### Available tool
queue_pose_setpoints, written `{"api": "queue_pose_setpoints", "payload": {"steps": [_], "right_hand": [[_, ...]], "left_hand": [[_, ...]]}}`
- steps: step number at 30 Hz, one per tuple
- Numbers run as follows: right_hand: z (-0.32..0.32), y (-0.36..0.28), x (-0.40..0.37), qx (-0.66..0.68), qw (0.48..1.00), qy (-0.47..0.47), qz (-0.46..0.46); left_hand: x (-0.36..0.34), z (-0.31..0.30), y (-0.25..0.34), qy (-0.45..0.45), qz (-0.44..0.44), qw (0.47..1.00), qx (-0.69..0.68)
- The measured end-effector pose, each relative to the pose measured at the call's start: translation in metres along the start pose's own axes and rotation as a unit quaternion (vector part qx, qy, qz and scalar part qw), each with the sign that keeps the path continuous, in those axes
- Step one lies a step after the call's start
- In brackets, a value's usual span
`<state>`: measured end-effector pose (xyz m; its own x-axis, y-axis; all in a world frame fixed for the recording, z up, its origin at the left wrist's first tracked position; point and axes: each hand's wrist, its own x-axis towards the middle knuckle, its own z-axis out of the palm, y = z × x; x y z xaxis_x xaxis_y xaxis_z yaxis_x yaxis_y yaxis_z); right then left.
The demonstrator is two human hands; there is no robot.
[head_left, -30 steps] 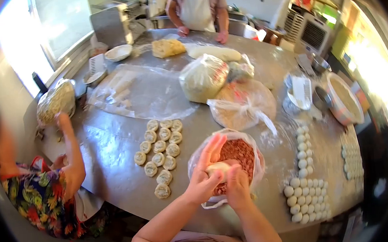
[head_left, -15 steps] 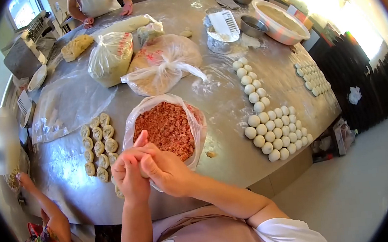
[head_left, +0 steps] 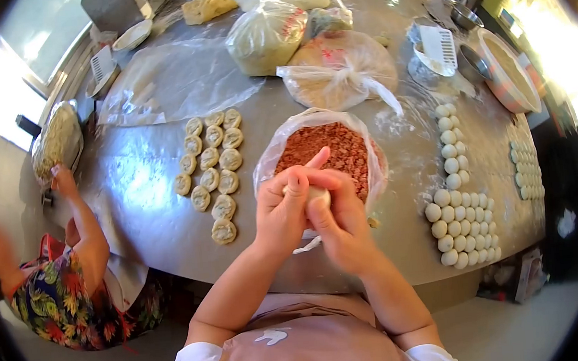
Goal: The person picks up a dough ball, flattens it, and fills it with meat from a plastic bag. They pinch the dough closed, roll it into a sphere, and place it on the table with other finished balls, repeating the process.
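My left hand [head_left: 279, 210] and my right hand [head_left: 345, 225] are cupped together over an open plastic bag [head_left: 264, 156] of reddish minced filling [head_left: 361, 152]. Between them they hold a pale dough ball [head_left: 315, 193], mostly covered by the fingers. My left fingers curl around one side of it, and my right thumb presses on the near side. To the left lie rows of flattened, coiled dough pieces [head_left: 209, 157]. Round white dough balls [head_left: 463, 226] stand grouped on the right of the metal table.
Behind the filling are a tied bag of dough [head_left: 341, 66] and another full bag [head_left: 264, 38]. A floury metal container [head_left: 423, 65] and a large basin [head_left: 510, 72] stand back right. At left, a person in a floral top [head_left: 58, 297] reaches toward a bag [head_left: 59, 142].
My view has turned left, so the table things sit further right and more of the person at left shows. Both hands remain clasped; a little more of the dough now shows between them.
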<state>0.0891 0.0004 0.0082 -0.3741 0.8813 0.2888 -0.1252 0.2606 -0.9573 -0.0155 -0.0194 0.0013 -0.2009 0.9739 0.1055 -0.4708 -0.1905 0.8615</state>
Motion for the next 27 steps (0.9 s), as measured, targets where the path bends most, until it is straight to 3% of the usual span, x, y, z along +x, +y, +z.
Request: {"api": "queue_pose_setpoints", "payload": {"steps": [2, 5, 6, 7, 8, 10, 11, 12, 13, 15, 16, 17, 19, 21, 22, 25, 26, 27], "right_hand": [[-0.015, -0.007, -0.001, 0.032, 0.991, -0.046, 0.125], [-0.026, -0.008, 0.001, 0.139, 0.963, -0.093, 0.213], [-0.028, -0.014, 0.004, 0.126, 0.957, -0.146, 0.216], [-0.024, -0.014, 0.004, 0.115, 0.968, -0.135, 0.180], [-0.018, -0.013, 0.004, 0.104, 0.976, -0.125, 0.144], [-0.015, -0.002, 0.000, 0.036, 0.990, -0.129, 0.054], [-0.014, -0.003, 0.001, 0.011, 0.990, -0.127, 0.055], [-0.013, -0.005, 0.002, -0.015, 0.991, -0.121, 0.057], [-0.014, -0.007, 0.003, -0.045, 0.991, -0.113, 0.058], [-0.022, -0.004, -0.001, 0.042, 0.982, -0.123, 0.140], [-0.025, -0.005, 0.000, 0.056, 0.975, -0.132, 0.172], [-0.025, -0.005, 0.001, 0.073, 0.967, -0.141, 0.201], [-0.017, -0.008, 0.006, 0.038, 0.979, -0.143, 0.143], [-0.019, -0.001, 0.007, 0.019, 0.988, -0.137, 0.067], [-0.024, 0.001, 0.006, 0.015, 0.985, -0.144, 0.096], [-0.046, -0.008, 0.009, 0.080, 0.957, -0.150, 0.237], [-0.061, -0.002, 0.012, 0.041, 0.973, -0.137, 0.181], [-0.076, -0.008, 0.020, 0.045, 0.979, -0.075, 0.186]], "left_hand": [[-0.002, 0.006, 0.000, 0.015, -0.017, 0.982, -0.187], [-0.001, 0.026, 0.010, 0.062, 0.020, 0.983, -0.171], [-0.003, 0.012, 0.007, -0.003, 0.036, 0.998, -0.047], [-0.004, 0.001, 0.002, -0.066, 0.051, 0.994, 0.077], [-0.002, -0.004, -0.002, -0.077, 0.070, 0.994, 0.039], [-0.001, -0.003, -0.004, -0.012, 0.053, 0.998, 0.020], [-0.001, -0.003, -0.005, 0.019, 0.044, 0.999, 0.010], [0.000, -0.006, -0.003, -0.024, 0.037, 0.998, 0.039], [0.001, -0.003, -0.002, -0.017, 0.050, 0.999, -0.013], [0.000, 0.010, -0.001, -0.009, 0.068, 0.990, -0.124], [0.003, 0.002, 0.005, -0.069, 0.051, 0.995, -0.057], [0.002, 0.010, 0.002, 0.003, 0.099, 0.995, -0.016], [0.005, -0.011, -0.006, -0.099, 0.091, 0.988, 0.076], [0.006, -0.003, -0.016, -0.019, 0.117, 0.992, 0.031], [0.005, -0.010, -0.022, -0.057, 0.107, 0.990, 0.066], [0.004, 0.009, -0.014, -0.040, 0.063, 0.996, 0.042], [0.002, 0.020, -0.009, -0.047, 0.042, 0.998, 0.001], [0.003, 0.019, -0.007, -0.039, 0.036, 0.999, -0.005]]}}
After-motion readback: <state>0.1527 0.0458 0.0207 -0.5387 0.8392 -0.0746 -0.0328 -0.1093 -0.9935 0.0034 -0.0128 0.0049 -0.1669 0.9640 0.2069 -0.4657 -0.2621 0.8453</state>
